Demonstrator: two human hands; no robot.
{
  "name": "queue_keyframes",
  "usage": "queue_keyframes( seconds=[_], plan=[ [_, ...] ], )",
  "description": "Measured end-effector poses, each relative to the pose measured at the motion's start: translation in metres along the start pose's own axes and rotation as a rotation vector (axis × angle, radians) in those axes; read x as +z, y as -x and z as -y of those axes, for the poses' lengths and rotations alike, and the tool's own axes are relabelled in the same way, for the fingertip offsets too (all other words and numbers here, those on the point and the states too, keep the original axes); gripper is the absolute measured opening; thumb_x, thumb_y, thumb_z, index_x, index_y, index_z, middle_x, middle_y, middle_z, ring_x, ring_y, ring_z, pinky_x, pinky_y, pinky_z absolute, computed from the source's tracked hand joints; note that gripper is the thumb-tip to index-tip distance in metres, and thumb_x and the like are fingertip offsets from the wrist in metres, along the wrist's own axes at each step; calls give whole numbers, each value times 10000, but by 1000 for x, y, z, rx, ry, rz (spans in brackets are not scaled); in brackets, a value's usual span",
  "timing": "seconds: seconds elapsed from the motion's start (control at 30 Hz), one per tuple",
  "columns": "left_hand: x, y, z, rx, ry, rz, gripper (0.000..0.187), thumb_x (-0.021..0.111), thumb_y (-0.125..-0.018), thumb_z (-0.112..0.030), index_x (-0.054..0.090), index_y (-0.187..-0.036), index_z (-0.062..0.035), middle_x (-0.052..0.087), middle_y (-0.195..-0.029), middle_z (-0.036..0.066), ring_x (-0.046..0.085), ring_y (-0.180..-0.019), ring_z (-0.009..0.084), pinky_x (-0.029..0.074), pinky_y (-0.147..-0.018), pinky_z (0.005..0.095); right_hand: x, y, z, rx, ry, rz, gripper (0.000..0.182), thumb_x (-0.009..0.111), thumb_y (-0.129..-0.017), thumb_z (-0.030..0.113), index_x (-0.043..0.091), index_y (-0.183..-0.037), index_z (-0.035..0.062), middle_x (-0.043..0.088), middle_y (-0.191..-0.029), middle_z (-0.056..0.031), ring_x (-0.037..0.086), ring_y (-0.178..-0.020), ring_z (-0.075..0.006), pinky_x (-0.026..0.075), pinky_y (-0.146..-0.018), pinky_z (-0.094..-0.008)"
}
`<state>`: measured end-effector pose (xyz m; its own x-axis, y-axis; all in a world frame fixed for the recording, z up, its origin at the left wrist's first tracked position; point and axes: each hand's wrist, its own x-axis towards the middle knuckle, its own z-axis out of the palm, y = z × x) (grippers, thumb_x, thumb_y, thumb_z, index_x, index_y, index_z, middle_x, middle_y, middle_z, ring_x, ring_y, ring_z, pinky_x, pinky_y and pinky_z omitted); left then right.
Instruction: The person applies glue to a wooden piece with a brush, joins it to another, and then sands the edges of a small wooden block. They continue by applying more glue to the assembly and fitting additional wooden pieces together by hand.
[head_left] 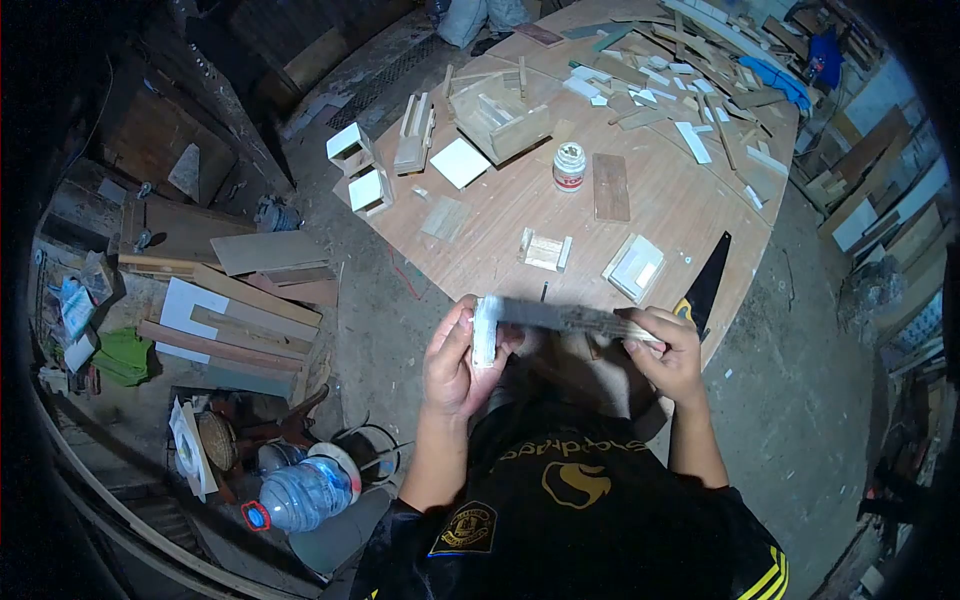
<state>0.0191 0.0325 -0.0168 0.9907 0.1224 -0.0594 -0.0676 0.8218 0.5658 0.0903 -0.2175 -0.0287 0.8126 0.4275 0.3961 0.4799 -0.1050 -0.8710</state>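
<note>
My left hand [457, 362] grips a small white block [485, 335] upright between thumb and fingers, near the table's front edge. In my right hand [668, 358] is the light, wood-coloured end of a long flat grey strip [560, 317], pinched between thumb and fingers. The strip runs level across to the left, and its far end overlaps the top of the white block. Its surface is blurred, so I cannot tell its exact kind. Beyond my hands, a small wooden frame piece [545, 250] and a white-topped wooden piece [634, 267] lie on the table [480, 265].
A handsaw [711, 278] lies at the table's right edge. Farther back stand a jar [569, 168], a flat board [611, 187], a wooden box [500, 115] and white-faced boxes [370, 190]. Scattered offcuts [690, 140] cover the back right. A water bottle [300, 495] lies at lower left.
</note>
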Motion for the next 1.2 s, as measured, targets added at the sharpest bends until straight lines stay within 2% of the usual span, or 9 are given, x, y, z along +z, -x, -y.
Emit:
queue_keyframes(
  seconds=[0.17,0.27,0.47,0.53,0.67,0.77,0.83,1.03,1.2],
  plan=[
    [-2,-3,-1,-4,-18,83,274,486,-964,-292,521,-1000,-23,506,-798,90,465,-771,204,399,-789,409,-1,-3,2,18,8,-109,298,668,-766,58,664,-1047,-42,536,-660,-51,448,-552,-98,335,-512,-252],
    [-3,-1,-1,14,-27,-10,267,483,-965,-294,511,-992,-29,495,-789,95,461,-769,213,396,-782,405,-8,0,-2,25,2,67,297,666,-766,55,663,-1047,-43,551,-671,-60,448,-553,-100,333,-513,-255],
    [-3,-4,-1,-9,-46,80,258,476,-971,-297,501,-987,-41,484,-777,84,484,-763,196,408,-803,412,0,-2,-2,13,-21,-119,283,669,-764,60,662,-1026,-49,526,-652,-53,427,-539,-104,320,-509,-255],
    [-1,-1,-1,-15,-63,-39,261,473,-972,-298,504,-982,-40,485,-780,85,487,-770,198,421,-815,416,-9,1,-4,24,-7,66,286,672,-768,61,657,-1031,-50,546,-666,-62,461,-557,-110,348,-523,-255],
    [-9,-3,-1,-30,-59,38,267,473,-971,-296,511,-992,-32,495,-786,87,491,-766,202,437,-823,419,-1,-2,-1,33,-22,29,287,670,-772,59,653,-1035,-56,553,-673,-64,474,-566,-112,362,-529,-259],
    [-6,-4,0,-37,-88,81,265,477,-969,-290,521,-999,-31,508,-794,84,504,-770,196,449,-832,427,0,-4,3,62,-33,-56,281,652,-785,35,636,-1038,-87,611,-758,-108,572,-662,-144,433,-604,-265],
    [1,-1,-1,-22,-92,-25,266,482,-967,-287,528,-999,-27,510,-795,79,497,-760,191,443,-794,416,-5,-2,-1,40,-6,77,292,664,-778,45,651,-1050,-63,607,-717,-83,552,-615,-120,412,-572,-251],
    [-10,-6,-1,-19,-16,132,279,506,-954,-288,536,-1029,-20,536,-829,95,529,-788,208,462,-807,428,8,-7,0,3,-13,-89,284,667,-769,44,659,-1034,-57,559,-674,-62,488,-572,-109,373,-539,-258],
    [-6,-1,-3,-23,-42,-3,283,510,-952,-289,548,-1042,-24,546,-828,98,525,-799,197,443,-795,423,2,-3,0,39,-16,52,308,667,-760,42,665,-1056,-41,495,-640,-40,425,-554,-100,327,-521,-263]
  ],
)
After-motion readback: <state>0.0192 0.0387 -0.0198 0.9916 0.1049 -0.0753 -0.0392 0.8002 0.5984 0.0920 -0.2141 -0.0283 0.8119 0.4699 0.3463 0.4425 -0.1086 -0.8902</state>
